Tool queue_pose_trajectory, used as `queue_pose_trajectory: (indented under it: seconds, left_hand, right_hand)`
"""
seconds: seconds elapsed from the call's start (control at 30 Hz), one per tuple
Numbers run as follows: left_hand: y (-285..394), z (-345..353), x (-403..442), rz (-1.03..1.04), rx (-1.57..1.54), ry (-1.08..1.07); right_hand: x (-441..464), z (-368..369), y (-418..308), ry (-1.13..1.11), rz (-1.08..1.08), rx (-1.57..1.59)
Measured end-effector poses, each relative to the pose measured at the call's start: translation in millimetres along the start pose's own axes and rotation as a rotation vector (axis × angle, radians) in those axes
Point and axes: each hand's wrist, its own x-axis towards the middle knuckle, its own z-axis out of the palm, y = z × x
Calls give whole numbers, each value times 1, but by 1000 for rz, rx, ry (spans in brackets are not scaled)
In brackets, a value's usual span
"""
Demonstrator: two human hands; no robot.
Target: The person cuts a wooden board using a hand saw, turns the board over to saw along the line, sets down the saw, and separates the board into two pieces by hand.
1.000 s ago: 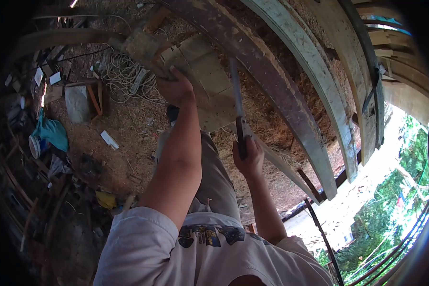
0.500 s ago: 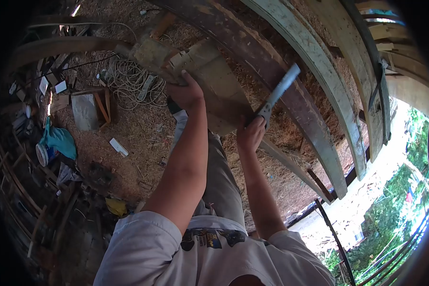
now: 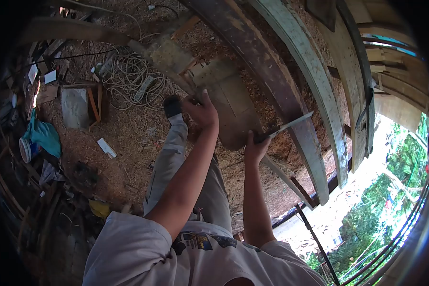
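Note:
A broad, weathered wooden board (image 3: 224, 93) slants in front of me, with a notch near its upper end. At its left edge is my left hand (image 3: 202, 112), thumb raised over the wood and fingers curled; how far they reach underneath is hidden. Near the board's lower right end, my right hand (image 3: 256, 150) is closed round the dark handle of a tool with a long, flat metal blade (image 3: 294, 122). The blade points right, across a dark red curved timber (image 3: 276, 71); I cannot tell whether it is a saw or a large knife.
Pale curved timbers (image 3: 312, 71) rise on the right. Coiled rope (image 3: 128, 81) lies on shavings at upper left, beside a wooden box (image 3: 75, 108). Farther left are a teal bag (image 3: 45, 136) and scrap wood. My shod foot (image 3: 172, 106) is below the left hand.
The board and both hands have shifted right and down in the view. The blade has swung from pointing steeply up to lying flatter toward the right. My left foot has come into fuller view.

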Motion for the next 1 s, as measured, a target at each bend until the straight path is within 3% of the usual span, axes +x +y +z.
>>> queue_pose_trajectory:
  seconds: [0.2, 0.23, 0.3, 0.43, 0.53, 0.6, 0.63, 0.7, 0.83, 1.0]
  left_hand:
    - [-8, -28, 4, 141, 94, -152]
    - [0, -37, 6, 139, 91, -152]
    - [13, -51, 14, 1, 123, -343]
    - [-3, -64, 26, 16, 127, -416]
    - [-7, -82, 29, -76, 152, -580]
    - [-16, -96, 36, -265, -311, -815]
    - [-13, -100, 33, -268, -309, -816]
    - [-2, -112, 25, -485, -522, -851]
    - [10, -98, 26, -577, -513, -803]
    - [20, -106, 22, -675, -499, -1123]
  right_hand:
    - [0, 12, 2, 126, 110, 144]
    - [-3, 11, 2, 127, 107, 142]
    - [-10, 10, 1, 209, 85, 88]
    - [-28, -1, -6, 273, 41, 69]
    - [-40, -13, -12, 373, 18, 135]
    - [-42, -21, -14, 388, -52, 128]
    - [-44, -22, -18, 401, -116, 127]
    - [-41, -28, -34, 387, -83, 165]
    - [-36, -39, -61, 426, -141, 209]
    - [-32, -80, -57, 447, -219, 183]
